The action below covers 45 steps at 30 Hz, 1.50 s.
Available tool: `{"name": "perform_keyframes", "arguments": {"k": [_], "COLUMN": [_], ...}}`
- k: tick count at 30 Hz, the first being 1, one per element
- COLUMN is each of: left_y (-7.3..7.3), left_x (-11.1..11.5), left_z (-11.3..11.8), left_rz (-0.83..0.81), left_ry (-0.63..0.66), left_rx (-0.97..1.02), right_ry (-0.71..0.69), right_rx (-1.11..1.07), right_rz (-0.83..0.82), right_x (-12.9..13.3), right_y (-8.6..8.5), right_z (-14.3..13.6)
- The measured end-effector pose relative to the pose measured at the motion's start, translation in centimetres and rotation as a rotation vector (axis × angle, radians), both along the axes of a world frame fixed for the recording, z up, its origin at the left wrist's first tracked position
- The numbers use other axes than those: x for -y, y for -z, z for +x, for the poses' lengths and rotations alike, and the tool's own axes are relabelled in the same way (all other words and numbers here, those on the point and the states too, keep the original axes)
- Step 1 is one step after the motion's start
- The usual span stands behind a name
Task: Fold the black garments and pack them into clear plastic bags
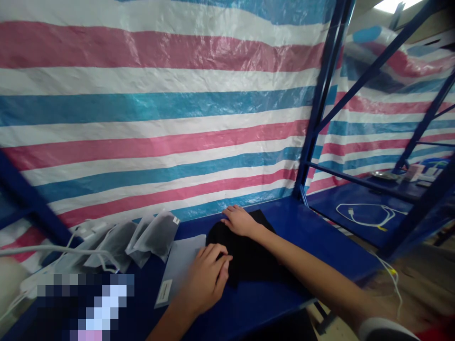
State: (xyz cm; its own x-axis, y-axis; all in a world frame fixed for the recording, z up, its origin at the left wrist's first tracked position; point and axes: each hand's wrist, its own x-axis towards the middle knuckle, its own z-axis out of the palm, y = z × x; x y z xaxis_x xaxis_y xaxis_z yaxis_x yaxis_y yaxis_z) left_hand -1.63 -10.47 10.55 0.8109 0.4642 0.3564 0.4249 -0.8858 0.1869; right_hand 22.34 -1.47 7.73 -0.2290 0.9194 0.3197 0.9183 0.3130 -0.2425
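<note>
A piece of black cloth [249, 258] lies folded on the blue tabletop [305, 232]. My left hand [209, 277] is at its left edge, fingers curled and thumb drawn in against them, pinching the cloth; the exact grip is partly hidden. Farther back, my right hand [240, 220] lies palm down on the cloth's upper part with its fingers stretched out. Partly under my left hand is a flat translucent plastic bag [183, 255] with a white label at its lower corner.
Several filled translucent bags [156, 234] stand in a row at left, beside white cables [53, 248]. A pixelated patch covers the lower left. Behind hangs a striped plastic sheet [159, 109]. Blue metal posts [316, 104] frame the table, and a white cable [369, 220] lies on another surface at right.
</note>
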Motion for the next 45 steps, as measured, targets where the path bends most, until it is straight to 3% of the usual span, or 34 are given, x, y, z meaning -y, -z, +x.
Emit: {"name": "perform_keyframes", "arguments": {"k": [3,6,11,21,25,27,30,34,45], "left_y": [0.5,1.9,4.0,5.8,5.9,5.9,6.0,5.8,5.4], "left_x": [-2.6,-5.4,-7.8,-7.2,-8.6,-9.8,-11.2,-11.8,-11.9], "left_z": [1.3,2.5,2.0,0.8,0.3,-0.2,-0.9,-0.9,-1.2], "left_rz": [0.000,-0.034,-0.134,-0.127,-0.114,-0.119,-0.212,-0.360,-0.391], "left_ry": [-0.003,-0.050,-0.167,-0.085,-0.220,-0.292,-0.372,-0.386,-0.382], "left_rx": [0.025,-0.108,-0.249,-0.113,0.140,0.214,0.210,0.185,0.216], "right_ry": [-0.048,-0.101,-0.099,-0.152,-0.118,-0.200,-0.363,-0.432,-0.345], "right_rx": [-0.039,-0.077,-0.076,-0.106,-0.197,-0.236,-0.267,-0.290,-0.426], "right_rz": [-0.009,-0.120,-0.220,-0.123,0.040,0.083,0.056,0.037,-0.029], "right_x": [4.2,7.6,10.1,9.8,10.0,10.3,10.6,10.2,11.5], "right_y": [1.4,3.7,5.5,5.0,4.0,3.4,3.0,3.3,3.2], "right_z": [1.1,2.2,3.5,4.5,4.6,4.4,3.9,3.8,6.0]}}
